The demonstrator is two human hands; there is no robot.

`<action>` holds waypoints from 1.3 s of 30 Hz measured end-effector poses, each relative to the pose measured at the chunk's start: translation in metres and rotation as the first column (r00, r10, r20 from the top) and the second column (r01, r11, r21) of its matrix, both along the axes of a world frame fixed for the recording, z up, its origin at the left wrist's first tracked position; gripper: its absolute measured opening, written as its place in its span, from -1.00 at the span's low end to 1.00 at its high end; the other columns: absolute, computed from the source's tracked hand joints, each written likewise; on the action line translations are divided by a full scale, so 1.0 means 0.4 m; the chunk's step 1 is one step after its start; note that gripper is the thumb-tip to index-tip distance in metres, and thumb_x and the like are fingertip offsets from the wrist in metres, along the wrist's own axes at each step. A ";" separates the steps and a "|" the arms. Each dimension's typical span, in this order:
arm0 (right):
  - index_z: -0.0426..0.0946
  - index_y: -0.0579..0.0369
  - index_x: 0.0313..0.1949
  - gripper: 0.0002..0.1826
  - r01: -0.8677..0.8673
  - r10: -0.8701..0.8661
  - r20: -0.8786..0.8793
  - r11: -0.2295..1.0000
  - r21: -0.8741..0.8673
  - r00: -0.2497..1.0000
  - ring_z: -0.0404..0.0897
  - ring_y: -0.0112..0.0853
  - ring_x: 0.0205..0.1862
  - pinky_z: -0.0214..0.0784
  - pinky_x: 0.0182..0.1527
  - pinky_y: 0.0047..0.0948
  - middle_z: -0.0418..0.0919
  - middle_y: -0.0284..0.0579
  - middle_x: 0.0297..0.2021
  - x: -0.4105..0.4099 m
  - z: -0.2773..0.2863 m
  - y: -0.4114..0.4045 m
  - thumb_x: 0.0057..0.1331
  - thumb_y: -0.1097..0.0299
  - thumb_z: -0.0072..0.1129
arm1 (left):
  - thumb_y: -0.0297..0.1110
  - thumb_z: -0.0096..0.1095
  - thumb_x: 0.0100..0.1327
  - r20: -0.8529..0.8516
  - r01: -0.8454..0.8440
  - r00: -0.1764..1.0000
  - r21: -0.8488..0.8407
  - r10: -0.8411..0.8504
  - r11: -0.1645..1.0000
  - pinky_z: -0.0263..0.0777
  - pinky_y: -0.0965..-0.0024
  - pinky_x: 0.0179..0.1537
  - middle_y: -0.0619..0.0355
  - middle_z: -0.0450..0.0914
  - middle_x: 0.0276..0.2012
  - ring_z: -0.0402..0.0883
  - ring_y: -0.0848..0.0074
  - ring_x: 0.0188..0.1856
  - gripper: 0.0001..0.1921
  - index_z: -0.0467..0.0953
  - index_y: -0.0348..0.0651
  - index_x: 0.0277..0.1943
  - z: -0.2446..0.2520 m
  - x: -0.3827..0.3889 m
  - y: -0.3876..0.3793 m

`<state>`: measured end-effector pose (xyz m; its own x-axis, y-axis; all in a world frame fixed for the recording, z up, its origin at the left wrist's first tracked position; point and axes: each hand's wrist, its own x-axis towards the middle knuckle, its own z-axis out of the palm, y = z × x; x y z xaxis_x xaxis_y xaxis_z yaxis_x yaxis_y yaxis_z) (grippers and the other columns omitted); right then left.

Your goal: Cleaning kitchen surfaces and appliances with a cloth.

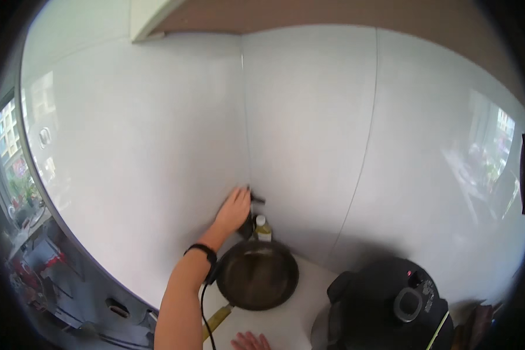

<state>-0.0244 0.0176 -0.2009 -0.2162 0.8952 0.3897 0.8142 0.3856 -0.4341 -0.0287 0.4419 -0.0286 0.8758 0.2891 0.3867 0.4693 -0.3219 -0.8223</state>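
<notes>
My left hand [235,211] reaches into the wall corner, fingers close together over a dark object [246,228]. A thin black part [258,200] sticks out to the right of the fingertips. What that object is, and how firmly I grip it, is hidden by the hand. Just right of it stands a small bottle [263,230] with a white cap and yellowish contents. In front is a dark frying pan [258,276], its yellowish handle [218,321] pointing toward me. My right hand [250,342] shows only its spread fingers at the bottom edge, over the white countertop [284,326].
A black electric cooker [376,310] with a lit red light stands on the right. Glossy white wall panels [306,131] enclose the corner, beneath a brown cabinet underside [332,13]. A black cable [204,306] hangs from my left wristband [205,253].
</notes>
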 end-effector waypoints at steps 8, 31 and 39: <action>0.40 0.10 0.23 -0.41 0.024 -0.021 0.041 0.998 -0.055 0.999 0.05 -0.02 0.44 -0.26 0.41 0.24 0.22 0.06 0.35 -0.018 0.008 -0.009 0.20 0.19 0.15 | -0.37 0.20 0.11 0.858 0.516 0.478 -0.099 -0.189 0.851 0.49 0.14 -0.06 -0.10 0.64 -0.23 0.62 0.07 -0.15 -0.74 0.59 -0.27 -0.14 0.328 -0.088 -0.152; 0.35 0.12 0.28 -0.41 0.007 -0.006 0.057 1.000 -0.006 0.998 -0.03 -0.01 0.46 -0.34 0.44 0.22 0.14 0.06 0.39 -0.004 0.012 -0.024 0.30 0.13 0.05 | -0.34 -0.14 0.39 0.658 0.674 -0.094 0.595 0.747 -0.439 0.50 0.11 0.12 -0.04 0.63 -0.08 0.62 0.21 -0.03 -0.74 0.48 -0.32 -0.08 1.022 0.246 -0.466; 0.36 0.14 0.26 -0.41 -0.012 0.013 0.026 0.999 -0.041 1.000 -0.01 0.00 0.46 -0.34 0.44 0.21 0.17 0.06 0.38 -0.001 0.000 -0.026 0.29 0.15 0.09 | -0.45 -0.06 0.34 0.696 0.930 -0.302 0.365 0.652 0.041 0.60 0.25 -0.19 -0.04 0.64 -0.21 0.69 0.26 -0.21 -0.78 0.48 -0.28 -0.04 0.980 -0.136 -0.399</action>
